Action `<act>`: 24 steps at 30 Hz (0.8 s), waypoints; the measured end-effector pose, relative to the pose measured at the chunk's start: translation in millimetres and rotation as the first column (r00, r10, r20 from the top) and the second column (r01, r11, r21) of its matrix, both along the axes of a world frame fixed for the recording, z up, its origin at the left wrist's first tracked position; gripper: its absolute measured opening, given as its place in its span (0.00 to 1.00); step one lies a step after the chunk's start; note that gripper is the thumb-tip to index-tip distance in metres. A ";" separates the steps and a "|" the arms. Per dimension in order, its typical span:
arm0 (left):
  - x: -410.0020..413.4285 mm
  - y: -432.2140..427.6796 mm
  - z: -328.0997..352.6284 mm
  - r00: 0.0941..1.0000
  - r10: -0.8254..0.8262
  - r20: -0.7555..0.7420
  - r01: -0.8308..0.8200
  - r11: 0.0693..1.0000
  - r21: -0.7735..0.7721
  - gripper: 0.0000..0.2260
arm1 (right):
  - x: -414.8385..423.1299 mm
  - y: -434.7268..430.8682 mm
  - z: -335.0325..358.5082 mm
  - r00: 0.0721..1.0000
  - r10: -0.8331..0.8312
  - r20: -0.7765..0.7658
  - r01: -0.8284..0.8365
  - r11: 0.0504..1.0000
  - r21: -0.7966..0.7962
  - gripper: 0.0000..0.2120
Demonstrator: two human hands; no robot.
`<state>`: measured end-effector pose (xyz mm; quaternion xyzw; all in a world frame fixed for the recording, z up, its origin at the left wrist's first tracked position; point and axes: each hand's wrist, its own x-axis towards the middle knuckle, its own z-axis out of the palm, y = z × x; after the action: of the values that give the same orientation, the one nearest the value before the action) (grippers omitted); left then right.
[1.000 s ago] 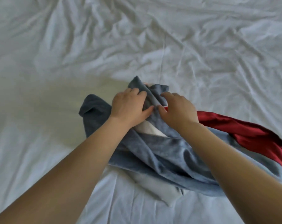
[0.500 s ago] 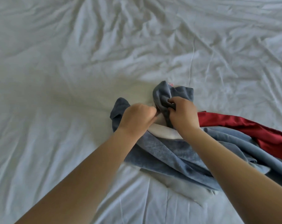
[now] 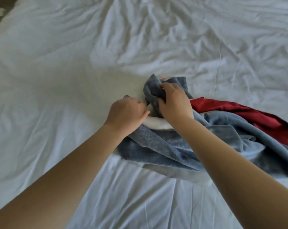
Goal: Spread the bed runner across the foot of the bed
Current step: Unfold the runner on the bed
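The bed runner [image 3: 164, 146], blue-grey with red and white showing, lies bunched on the bed just right of centre. My right hand [image 3: 174, 103] clenches a fold at its far end. My left hand [image 3: 126, 114], fingers curled under, grips its left edge, thumb against the white lining. The wrinkled white sheet [image 3: 57, 80] lies all around it.
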<state>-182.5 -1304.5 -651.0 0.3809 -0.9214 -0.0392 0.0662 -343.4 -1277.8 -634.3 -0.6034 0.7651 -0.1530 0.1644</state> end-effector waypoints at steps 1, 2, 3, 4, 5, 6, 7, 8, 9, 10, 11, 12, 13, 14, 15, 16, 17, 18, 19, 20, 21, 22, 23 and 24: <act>-1.6 5.3 0.6 0.998 -0.024 -0.062 0.023 1.000 -0.014 0.20 | -4.0 9.1 2.0 1.000 0.021 -0.022 -0.022 0.999 -0.034 0.17; -3.8 9.8 1.8 0.993 -0.050 -0.110 0.051 0.999 0.007 0.20 | -8.3 20.9 5.5 0.998 0.053 -0.043 -0.055 0.996 -0.068 0.20; -6.6 14.6 3.2 0.988 -0.077 -0.137 0.084 0.995 0.048 0.19 | -13.1 33.9 9.6 0.994 0.088 -0.057 -0.093 0.991 -0.093 0.20; -10.3 19.4 5.0 0.982 -0.108 -0.155 0.123 0.988 0.092 0.20 | -18.6 48.4 13.1 0.989 0.127 -0.069 -0.134 0.986 -0.100 0.20; -14.4 24.4 7.2 0.978 -0.142 -0.153 0.163 0.978 0.134 0.21 | -24.7 63.0 15.2 0.981 0.172 -0.086 -0.179 0.980 -0.085 0.19; -18.4 28.8 7.5 0.975 -0.176 -0.134 0.197 0.966 0.166 0.22 | -31.2 77.1 16.1 0.971 0.212 -0.109 -0.219 0.974 -0.051 0.19; -21.8 32.0 6.2 0.974 -0.198 -0.109 0.216 0.958 0.188 0.22 | -38.1 89.7 15.0 0.961 0.241 -0.134 -0.244 0.970 -0.006 0.20; -24.1 34.2 4.1 0.975 -0.206 -0.085 0.219 0.954 0.205 0.21 | -44.9 100.2 12.6 0.952 0.261 -0.160 -0.257 0.965 0.042 0.22; -25.6 36.3 1.5 0.977 -0.200 -0.075 0.212 0.954 0.215 0.19 | -50.6 108.3 9.3 0.944 0.274 -0.183 -0.262 0.961 0.087 0.24; -26.5 38.8 -1.4 0.978 -0.190 -0.084 0.203 0.956 0.211 0.16 | -54.2 114.6 5.6 0.940 0.279 -0.199 -0.258 0.958 0.124 0.25; -27.2 42.3 -3.8 0.978 -0.185 -0.099 0.201 0.960 0.197 0.14 | -55.9 119.3 2.2 0.939 0.273 -0.212 -0.245 0.958 0.146 0.25; -27.0 46.0 -5.3 0.976 -0.186 -0.111 0.204 0.962 0.180 0.11 | -56.7 122.6 -1.2 0.939 0.258 -0.227 -0.229 0.962 0.147 0.24; -26.5 50.2 -5.1 0.975 -0.188 -0.121 0.207 0.963 0.172 0.10 | -57.7 125.1 -3.8 0.938 0.242 -0.248 -0.214 0.967 0.134 0.22; -25.2 53.9 -4.5 0.973 -0.190 -0.130 0.211 0.962 0.171 0.09 | -59.0 126.7 -4.6 0.936 0.230 -0.267 -0.204 0.971 0.123 0.20; -23.1 57.7 -3.9 0.972 -0.192 -0.137 0.213 0.963 0.164 0.09 | -61.5 128.7 -3.8 0.932 0.227 -0.282 -0.200 0.972 0.122 0.18; -21.2 61.7 -3.4 0.972 -0.192 -0.137 0.211 0.967 0.144 0.08 | -65.7 131.5 -2.5 0.927 0.231 -0.295 -0.199 0.971 0.134 0.16; -19.3 65.1 -2.8 0.974 -0.191 -0.126 0.206 0.971 0.120 0.07 | -71.6 134.6 -1.7 0.921 0.238 -0.309 -0.199 0.968 0.154 0.14; -17.8 69.2 -1.4 0.976 -0.187 -0.112 0.199 0.974 0.104 0.07 | -77.6 139.7 -1.2 0.915 0.248 -0.317 -0.203 0.964 0.170 0.13; -16.5 74.1 -1.4 0.978 -0.181 -0.106 0.191 0.976 0.101 0.09 | -82.2 146.3 -0.7 0.913 0.260 -0.314 -0.216 0.962 0.168 0.11; -15.5 80.4 -1.4 0.980 -0.173 -0.102 0.184 0.977 0.107 0.12 | -85.3 154.0 -0.9 0.907 0.272 -0.320 -0.233 0.960 0.154 0.10; -14.8 86.9 -1.5 0.981 -0.168 -0.102 0.178 0.979 0.103 0.13 | -86.6 162.1 -2.2 0.894 0.288 -0.343 -0.255 0.957 0.138 0.07; -14.3 93.5 -1.3 0.982 -0.165 -0.097 0.175 0.979 0.101 0.14 | -86.3 170.7 -4.0 0.882 0.300 -0.363 -0.275 0.954 0.121 0.06; -13.6 101.1 -0.6 0.983 -0.160 -0.086 0.169 0.980 0.106 0.13 | -84.3 180.2 -5.6 0.872 0.316 -0.373 -0.293 0.949 0.118 0.06; -12.6 109.1 0.7 0.985 -0.157 -0.075 0.165 0.980 0.113 0.09 | -81.0 189.3 -7.1 0.864 0.334 -0.378 -0.311 0.943 0.122 0.07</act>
<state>-195.1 -1195.4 -650.3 0.3069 -0.9425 -0.1118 0.0704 -424.4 -1088.5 -641.4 -0.7360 0.6749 0.0228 0.0479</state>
